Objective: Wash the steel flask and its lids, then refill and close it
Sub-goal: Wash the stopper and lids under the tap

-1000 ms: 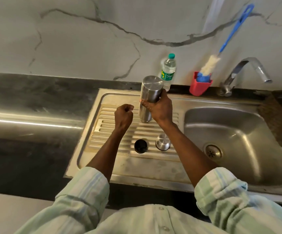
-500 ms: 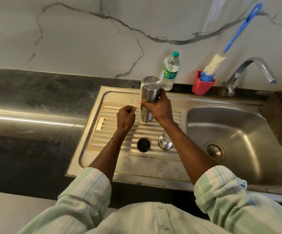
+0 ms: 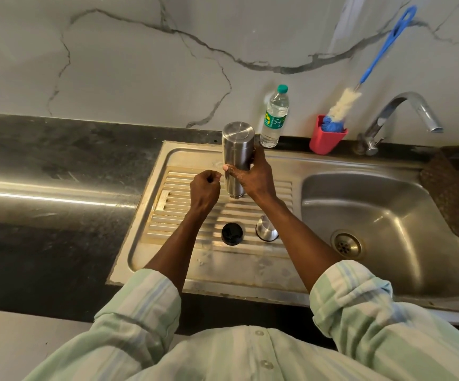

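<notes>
Flask stands upside down on the ribbed drainboard, flat base up, mouth end down on the ribs, roughly upright. Right hand grips it round the middle, thumb on the near-left side, fingers wrapped behind; grip is closed on the flask. Left hand sits just left of the flask, fingers curled into a fist, nothing seen in it, not touching the flask as far as visible. Two lids lie on the drainboard nearer the person: black lid on the left, steel lid just to its right, partly under the right forearm, the two close but apart. Sink basin is to the right with drain at its bottom. Tap rises behind the basin, spout pointing right. Red cup stands at the back edge holding a blue-handled brush that leans against the wall. Water bottle with green cap stands just behind the flask. Dark table runs off left of the drainboard. Brown mat lies at the right edge of the sink. Pale striped sleeves are rolled up to the forearms.
</notes>
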{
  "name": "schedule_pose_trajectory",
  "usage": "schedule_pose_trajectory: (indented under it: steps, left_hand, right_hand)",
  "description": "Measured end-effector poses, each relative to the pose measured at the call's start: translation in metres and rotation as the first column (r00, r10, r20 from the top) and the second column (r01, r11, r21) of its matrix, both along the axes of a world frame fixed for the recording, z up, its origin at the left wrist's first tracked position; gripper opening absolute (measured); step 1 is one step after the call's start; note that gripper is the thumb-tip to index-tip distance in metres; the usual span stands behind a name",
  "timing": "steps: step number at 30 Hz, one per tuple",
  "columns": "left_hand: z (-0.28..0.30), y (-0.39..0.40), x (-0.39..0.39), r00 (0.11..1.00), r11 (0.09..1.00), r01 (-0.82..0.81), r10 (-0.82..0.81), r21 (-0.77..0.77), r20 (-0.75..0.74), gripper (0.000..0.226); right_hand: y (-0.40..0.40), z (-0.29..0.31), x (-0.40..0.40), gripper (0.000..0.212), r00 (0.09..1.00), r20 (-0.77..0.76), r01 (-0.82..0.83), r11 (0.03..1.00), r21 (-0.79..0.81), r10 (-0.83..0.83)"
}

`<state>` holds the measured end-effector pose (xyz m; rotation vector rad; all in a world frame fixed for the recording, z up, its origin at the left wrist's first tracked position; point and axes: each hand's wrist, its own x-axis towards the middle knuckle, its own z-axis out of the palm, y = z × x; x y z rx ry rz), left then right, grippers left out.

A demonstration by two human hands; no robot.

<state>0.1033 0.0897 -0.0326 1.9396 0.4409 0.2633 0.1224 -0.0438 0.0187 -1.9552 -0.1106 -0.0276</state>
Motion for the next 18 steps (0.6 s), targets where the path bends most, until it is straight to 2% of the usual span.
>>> schedule_pose_trajectory:
  steps: [7,9,13,15,18]
  left_hand:
    - [-0.006,0.001,-0.006,1.000,0.999,-0.014,0.013,0.040,0.014,0.019]
    - [-0.012,0.002,-0.012,1.000,1.000,-0.015,0.015,0.019,0.003,0.017]
    - [-0.025,0.000,-0.029,0.999,1.000,-0.003,0.002,-0.024,-0.036,0.015]
    - [-0.027,-0.003,-0.040,1.000,1.000,-0.005,0.004,-0.017,-0.026,0.015]
    - [-0.028,-0.016,-0.055,1.000,1.000,0.006,-0.007,0.023,0.026,0.016]
  right_hand:
    - [-0.003,-0.013,-0.015,0.112,0.998,0.013,0.065,0.996,-0.055,-0.065]
    - [-0.005,-0.021,-0.030,0.101,0.994,0.047,0.103,0.992,-0.072,-0.100]
    - [-0.009,-0.036,-0.054,0.059,0.984,0.170,0.073,0.984,-0.165,-0.045]
    - [-0.017,-0.043,-0.061,0.052,0.980,0.197,0.084,0.974,-0.212,-0.041]
    - [-0.032,-0.054,-0.070,0.054,0.985,0.169,0.077,0.963,-0.259,-0.033]
